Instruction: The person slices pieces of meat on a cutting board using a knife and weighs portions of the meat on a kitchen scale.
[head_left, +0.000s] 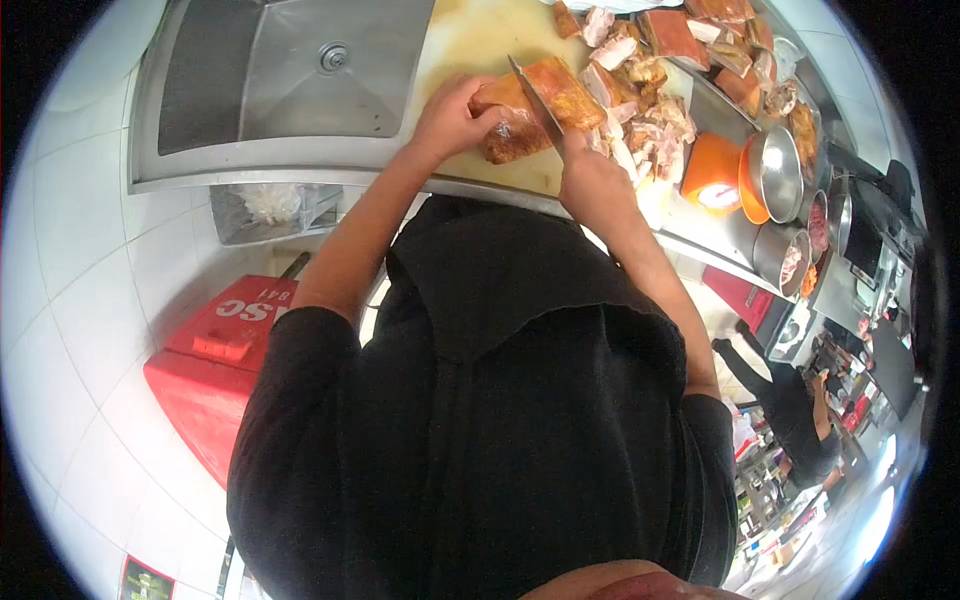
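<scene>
A large slab of browned meat (510, 133) lies on the yellowish cutting board (470, 45). My left hand (455, 118) rests closed on the slab's left end, its thumb and fingers pressed around it. In my right hand (590, 185) is the handle of a knife (533, 95), whose blade lies across the slab, pointing up and left. How deep the blade sits cannot be told. Cut meat pieces (655, 135) are heaped right of the knife, close to my right hand.
A steel sink (290, 80) is at the left. An orange container (712, 172) and metal bowls (778, 175) stand right of the meat. Below the counter are a plastic bin (270, 212) and a red box (215, 360). Another person (795, 420) stands at the far right.
</scene>
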